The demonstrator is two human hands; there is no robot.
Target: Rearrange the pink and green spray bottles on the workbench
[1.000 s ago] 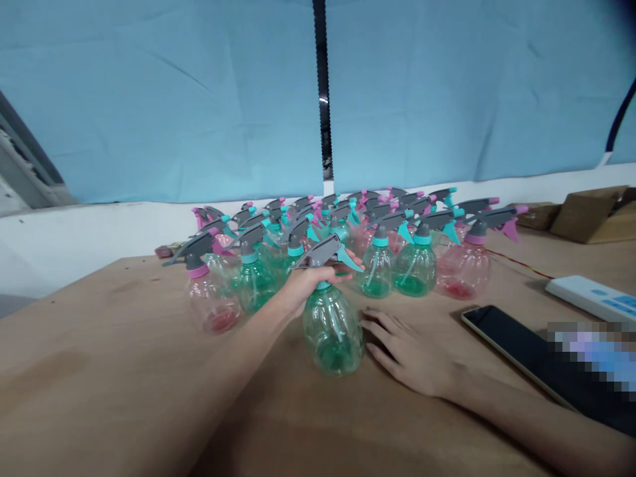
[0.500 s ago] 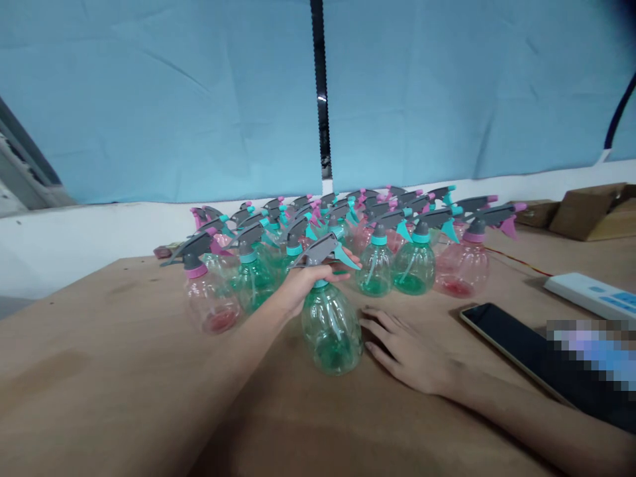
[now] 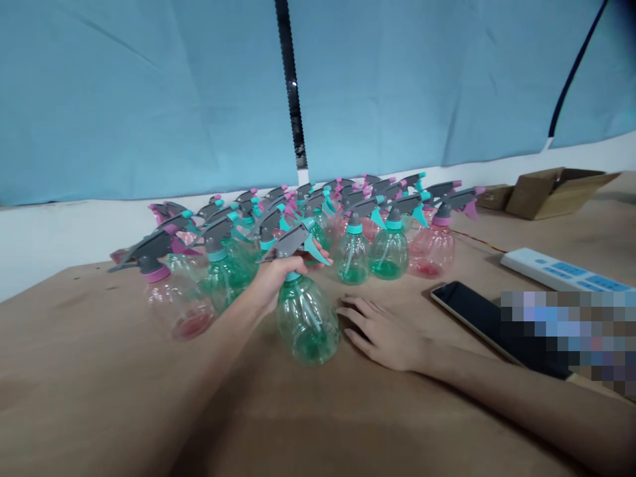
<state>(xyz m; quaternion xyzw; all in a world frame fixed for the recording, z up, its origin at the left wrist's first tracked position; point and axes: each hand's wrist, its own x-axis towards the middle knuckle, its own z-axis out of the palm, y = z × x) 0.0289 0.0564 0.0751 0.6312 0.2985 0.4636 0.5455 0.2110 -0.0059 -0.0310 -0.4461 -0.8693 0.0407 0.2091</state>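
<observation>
My left hand (image 3: 274, 277) is wrapped round the neck of a clear green spray bottle (image 3: 309, 321) with a grey head and a turquoise trigger. The bottle is at the front of the group, tilted slightly. My right hand (image 3: 385, 333) lies palm down on the table just right of this bottle, fingers apart and holding nothing. A pink spray bottle (image 3: 173, 308) with a pink collar stands left of my left forearm. Another green spray bottle (image 3: 226, 281) is right behind it. Beyond my right hand stand two green bottles and a pink bottle (image 3: 432, 248).
Several more pink and green spray bottles crowd the back of the wooden table (image 3: 64, 344). On the right lie a phone (image 3: 477, 318), a white power strip (image 3: 561, 270) with a wire, and an open cardboard box (image 3: 541, 195). A blue curtain (image 3: 199, 99) hangs behind.
The camera view has turned a little to the right, so everything sits further left. My left hand keeps its hold on the green spray bottle; my right hand stays flat on the table.
</observation>
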